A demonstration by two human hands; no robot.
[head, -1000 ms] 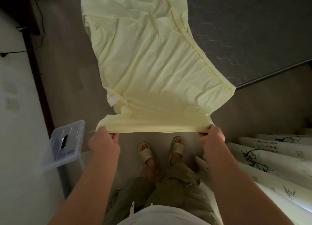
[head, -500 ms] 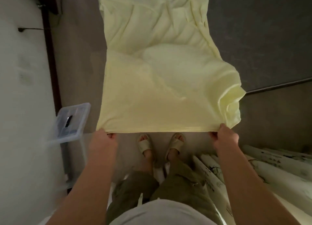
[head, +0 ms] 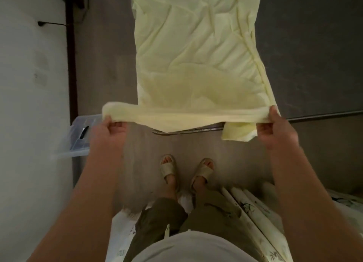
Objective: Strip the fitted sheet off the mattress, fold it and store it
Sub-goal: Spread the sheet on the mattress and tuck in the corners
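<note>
I stand on a grey wooden floor (head: pixel 110 75) that runs from my feet away to the top of the view. At my left there is a white wall (head: pixel 29 124), with a dark strip along its edge. At my right, further from me, lies the dark grey mattress (head: pixel 314 45), and a thin metal edge (head: pixel 324 115) borders its near side.

The pale yellow fitted sheet (head: pixel 196 55) is stretched out in front of me, long and wrinkled. Its right part is over the mattress and its left part is over the floor. If the far end rests on the mattress or hangs free, I cannot tell. The near end is turned over into a thick band that goes across from one grip to the other, and a small loose corner hangs down just beside my right one.

Near my right leg several white rolls (head: pixel 255 222) with dark plant drawings lie side by side. A clear plastic box (head: pixel 78 141) stands close to the wall, behind my left wrist.

My left grip (head: pixel 110 132) is closed around the bunched left end of the band – the fingers are curled under the cloth. My right grip (head: pixel 275 130) is closed on the right end in the same way, with the thumb on top. They are held well apart, so the band is tight between them.

Below, my two beige slippers (head: pixel 169 167) point forward – and a black cable (head: pixel 51 23) is on the wall, high up
</note>
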